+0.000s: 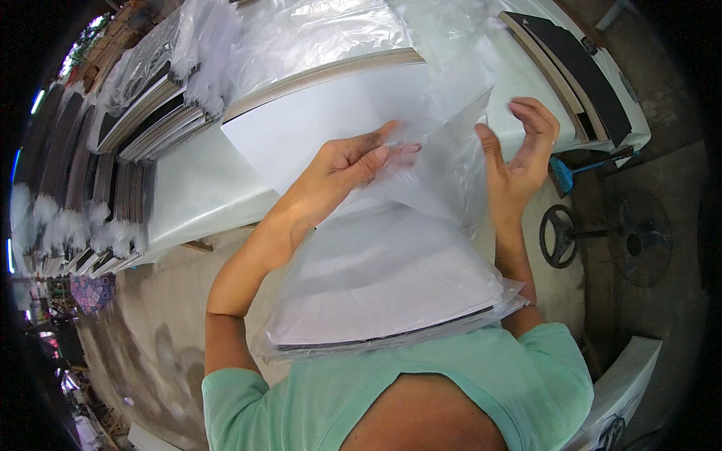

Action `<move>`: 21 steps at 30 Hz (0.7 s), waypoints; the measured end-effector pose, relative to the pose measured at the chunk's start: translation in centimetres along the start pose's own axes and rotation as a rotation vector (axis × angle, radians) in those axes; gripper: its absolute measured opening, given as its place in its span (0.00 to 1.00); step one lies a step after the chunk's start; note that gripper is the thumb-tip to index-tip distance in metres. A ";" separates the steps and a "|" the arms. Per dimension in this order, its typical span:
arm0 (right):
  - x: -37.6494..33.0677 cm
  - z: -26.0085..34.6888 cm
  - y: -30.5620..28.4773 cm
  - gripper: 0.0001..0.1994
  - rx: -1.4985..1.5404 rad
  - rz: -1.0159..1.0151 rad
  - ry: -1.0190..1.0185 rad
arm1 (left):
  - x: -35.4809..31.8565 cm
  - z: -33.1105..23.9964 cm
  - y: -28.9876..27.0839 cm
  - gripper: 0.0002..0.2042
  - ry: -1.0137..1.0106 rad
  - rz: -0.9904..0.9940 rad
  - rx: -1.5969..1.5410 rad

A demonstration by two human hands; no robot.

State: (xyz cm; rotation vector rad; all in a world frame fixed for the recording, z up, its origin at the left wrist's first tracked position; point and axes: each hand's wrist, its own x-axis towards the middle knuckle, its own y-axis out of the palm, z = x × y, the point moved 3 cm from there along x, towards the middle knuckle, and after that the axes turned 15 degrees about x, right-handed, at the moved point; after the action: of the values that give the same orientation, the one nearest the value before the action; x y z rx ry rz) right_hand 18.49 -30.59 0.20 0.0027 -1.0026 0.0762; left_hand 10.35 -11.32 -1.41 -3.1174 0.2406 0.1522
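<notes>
Pinching the clear plastic bag (421, 248) at its far open mouth, the left hand (353, 161) and right hand (519, 154) are clamping film; the white board (376, 301) is lying inside, long axis running near-to-far, against the chest.

Clear plastic bag (444, 173), white boards (391, 286), mint-green shirt (481, 383), blue brush (564, 174)
</notes>
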 end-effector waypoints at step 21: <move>1.1 1.8 5.6 0.08 0.130 0.814 -0.171 | 1.0 0.5 -1.1 0.32 0.248 -0.151 -0.043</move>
State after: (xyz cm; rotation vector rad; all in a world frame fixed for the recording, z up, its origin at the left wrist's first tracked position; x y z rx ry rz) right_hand 17.14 -25.00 1.90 -0.2854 -1.1150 0.8970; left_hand 11.44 -10.33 -2.01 -3.1765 0.0024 -0.2346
